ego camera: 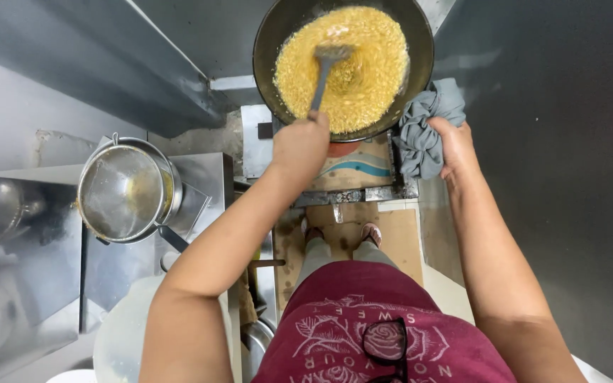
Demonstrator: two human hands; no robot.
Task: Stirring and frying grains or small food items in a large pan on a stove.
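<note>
Glasses point(384, 342) hang from the collar of the maroon shirt point(363, 312), closest to the lens, with the person's feet on cardboard point(400, 237) below. Further out, the left hand point(299, 145) is closed round the handle of a spatula point(326, 67), whose blade sits in the bubbling yellow food point(363, 85) filling the wok point(420, 42). The right hand point(454, 145) grips a grey cloth point(423, 131) bunched against the wok's rim, steadying it.

Stirring well here likely means keeping the cloth between palm and hot metal, holding the wok firm, and sweeping the blade through the whole pool so nothing catches, without slopping hot food over the near edge.

Left of the person, a pot point(168, 188) with a mesh strainer point(118, 191) resting in it stands on a steel counter point(30, 284), its handle pointing toward the left arm. That handle and the counter's edge crowd the elbow.
</note>
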